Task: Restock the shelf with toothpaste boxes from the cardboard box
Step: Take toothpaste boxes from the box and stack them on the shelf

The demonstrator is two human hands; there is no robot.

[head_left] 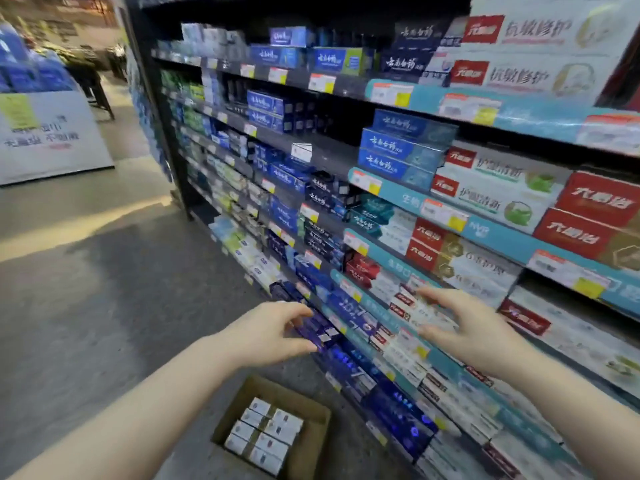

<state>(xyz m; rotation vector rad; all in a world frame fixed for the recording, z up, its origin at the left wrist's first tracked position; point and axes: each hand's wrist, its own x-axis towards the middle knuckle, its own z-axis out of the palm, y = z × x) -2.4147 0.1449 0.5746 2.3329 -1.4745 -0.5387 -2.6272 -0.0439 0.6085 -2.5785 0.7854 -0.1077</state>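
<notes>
A brown cardboard box point(311, 441) stands open on the floor below my arms, with several white toothpaste boxes point(265, 434) standing on end inside. My left hand point(266, 332) reaches to a low shelf, its fingers and thumb curled around the end of a dark blue toothpaste box point(320, 332) at the shelf front. My right hand point(474, 332) is spread, fingers apart, over a stack of white and red toothpaste boxes point(412, 306) on the same level; it rests against them without closing on one.
The tall dark shelf unit point(325, 154) runs from upper left to lower right, packed with blue, white and red toothpaste boxes and price tags. The grey aisle floor point(104, 289) lies to the left. A white promotional display point(48, 136) stands at the far left.
</notes>
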